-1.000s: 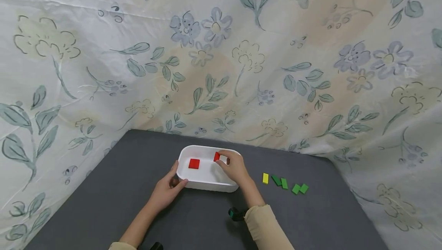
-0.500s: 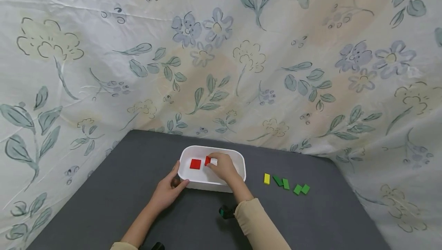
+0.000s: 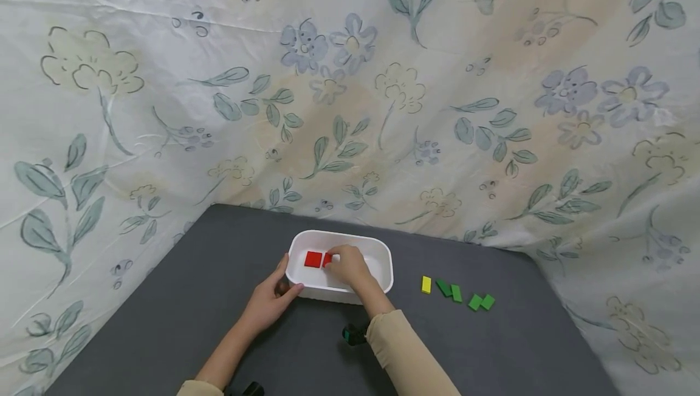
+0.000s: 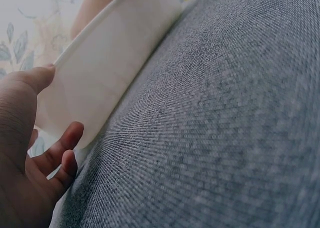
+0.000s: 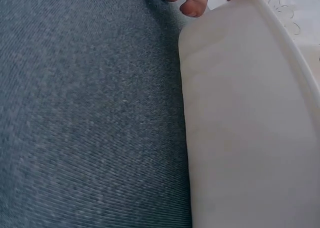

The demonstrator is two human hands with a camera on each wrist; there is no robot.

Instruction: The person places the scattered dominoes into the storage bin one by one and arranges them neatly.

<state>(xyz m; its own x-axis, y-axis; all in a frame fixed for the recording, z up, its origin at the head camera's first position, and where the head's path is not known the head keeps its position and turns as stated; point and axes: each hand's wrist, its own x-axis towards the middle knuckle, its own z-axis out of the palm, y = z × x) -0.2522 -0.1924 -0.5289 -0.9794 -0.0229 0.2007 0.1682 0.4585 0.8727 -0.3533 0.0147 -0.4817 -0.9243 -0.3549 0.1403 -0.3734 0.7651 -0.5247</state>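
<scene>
A white rectangular plastic box [image 3: 322, 294] sits on the grey tabletop. My left hand [image 3: 266, 303] grips its left end, thumb at the front rim and fingers round the side. In the left wrist view the thumb rests on the rim of the box [image 4: 100, 72]. Inside the box, on its floor, lies a flat red square [image 3: 313, 259]. Just right of it, my right hand [image 3: 351, 266] pinches a small red block [image 3: 327, 259], partly hidden by the fingers. The right wrist view shows only the outer wall of the box [image 5: 245, 118] and some left fingertips.
Right of the box lie a yellow block [image 3: 426, 285] and several green blocks, including a darker green one [image 3: 443, 288] and a lighter pair [image 3: 481, 302]. Floral cloth [image 3: 350, 110] hangs behind the grey table [image 3: 306, 353].
My right hand has carried the red block leftward inside the box, from near the right side to beside the red square. The left hand keeps its grip on the box.
</scene>
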